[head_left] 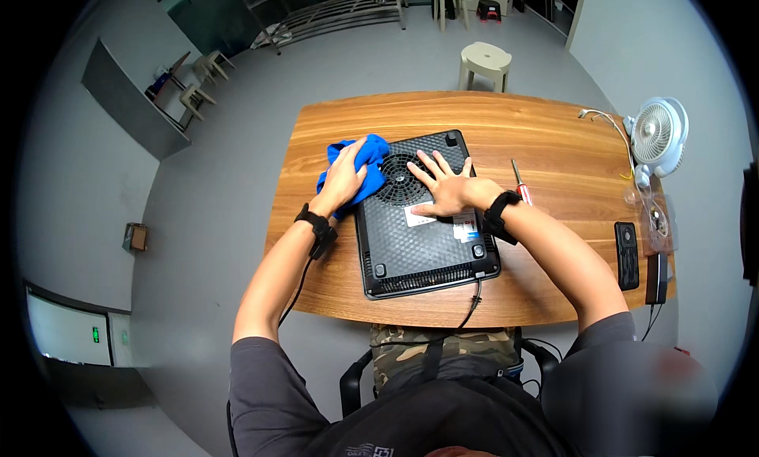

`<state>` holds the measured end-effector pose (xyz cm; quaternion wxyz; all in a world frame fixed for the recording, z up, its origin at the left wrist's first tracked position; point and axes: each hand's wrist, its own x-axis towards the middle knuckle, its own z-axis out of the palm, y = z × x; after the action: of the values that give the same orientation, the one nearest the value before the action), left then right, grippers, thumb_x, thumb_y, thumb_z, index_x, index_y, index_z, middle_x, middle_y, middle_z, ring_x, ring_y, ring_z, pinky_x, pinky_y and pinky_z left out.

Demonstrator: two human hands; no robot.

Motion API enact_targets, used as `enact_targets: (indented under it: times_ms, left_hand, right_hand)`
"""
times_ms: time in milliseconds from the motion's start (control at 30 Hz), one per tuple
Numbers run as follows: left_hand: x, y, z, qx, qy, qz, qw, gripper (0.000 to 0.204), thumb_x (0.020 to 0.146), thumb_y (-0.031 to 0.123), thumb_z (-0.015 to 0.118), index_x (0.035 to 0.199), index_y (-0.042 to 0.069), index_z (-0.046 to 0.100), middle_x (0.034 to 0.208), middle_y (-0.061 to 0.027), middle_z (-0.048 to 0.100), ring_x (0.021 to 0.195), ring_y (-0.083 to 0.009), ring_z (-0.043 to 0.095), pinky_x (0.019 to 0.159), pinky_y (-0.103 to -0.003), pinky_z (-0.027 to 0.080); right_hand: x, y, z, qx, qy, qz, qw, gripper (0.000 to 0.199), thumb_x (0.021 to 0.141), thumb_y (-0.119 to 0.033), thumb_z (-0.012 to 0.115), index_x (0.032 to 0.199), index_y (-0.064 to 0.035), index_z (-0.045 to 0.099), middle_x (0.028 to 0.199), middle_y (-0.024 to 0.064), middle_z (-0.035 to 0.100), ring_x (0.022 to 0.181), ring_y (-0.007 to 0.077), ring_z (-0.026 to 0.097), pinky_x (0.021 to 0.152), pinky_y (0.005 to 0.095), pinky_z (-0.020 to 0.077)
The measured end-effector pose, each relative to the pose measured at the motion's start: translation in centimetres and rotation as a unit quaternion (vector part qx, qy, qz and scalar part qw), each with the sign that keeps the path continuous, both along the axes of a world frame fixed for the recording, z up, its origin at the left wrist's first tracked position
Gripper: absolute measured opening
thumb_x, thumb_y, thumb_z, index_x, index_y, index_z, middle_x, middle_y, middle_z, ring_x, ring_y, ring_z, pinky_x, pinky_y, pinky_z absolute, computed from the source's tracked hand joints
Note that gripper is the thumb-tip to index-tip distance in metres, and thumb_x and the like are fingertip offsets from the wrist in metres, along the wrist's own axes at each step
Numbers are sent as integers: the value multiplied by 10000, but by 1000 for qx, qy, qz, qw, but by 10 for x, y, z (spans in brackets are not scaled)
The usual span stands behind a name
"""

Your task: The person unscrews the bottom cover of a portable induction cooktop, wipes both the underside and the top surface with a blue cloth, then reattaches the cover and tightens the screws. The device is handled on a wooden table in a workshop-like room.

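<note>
A black induction cooker [423, 255] lies upside down on the wooden table, its round fan grille [391, 190], rubber feet and labels facing up. My left hand [341, 179] is closed on a bunched blue cloth [371, 152] at the cooker's far left edge, beside the grille. Spread flat on the underside is my right hand [448, 190], with its fingertips near the grille's right side and its palm by the labels. Just beyond my right wrist lies a screwdriver [522, 186] with a red handle, partly hidden by my forearm.
At the table's [553, 129] right end stand a white fan [656, 133], a clear plastic bag [656, 224], a black phone-like device [626, 255] and a black box [657, 278]. The cooker's black cord [473, 299] drops over the near edge. A stool [485, 59] stands behind the table.
</note>
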<state>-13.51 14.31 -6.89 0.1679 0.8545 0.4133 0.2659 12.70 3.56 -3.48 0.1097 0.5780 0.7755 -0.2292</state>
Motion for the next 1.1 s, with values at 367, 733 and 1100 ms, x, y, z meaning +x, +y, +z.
enact_targets:
  times_ms: [367, 733, 1100]
  left_hand:
    - [-30, -80, 3, -20, -8, 50, 999, 417, 931, 100, 641, 1348, 82, 622, 1374, -167, 635, 1256, -391, 609, 1059, -450, 498]
    - [-39, -134, 20, -85, 19, 19, 996, 396, 956, 182, 664, 1345, 104, 651, 1302, -163, 610, 1192, -398, 621, 1004, -440, 509]
    - [-17, -71, 4, -49, 26, 43, 998, 310, 993, 231, 657, 1242, 53, 702, 1222, -240, 605, 1142, -433, 612, 993, -469, 501]
  right_hand:
    - [-2, 1, -3, -1, -1, -7, 1000, 1096, 883, -856, 438, 1677, -257, -24, 1739, 57, -166, 1596, 370, -113, 1101, 867, 16]
    - [-1, 0, -7, 12, -1, -6, 1000, 1097, 880, -854, 446, 1678, -255, -11, 1742, 71, -144, 1594, 387, -105, 1084, 882, 22]
    - [1, -1, -6, 22, 0, 3, 1000, 1081, 900, -836, 431, 1678, -233, -15, 1741, 89, -137, 1592, 396, -103, 1092, 876, 19]
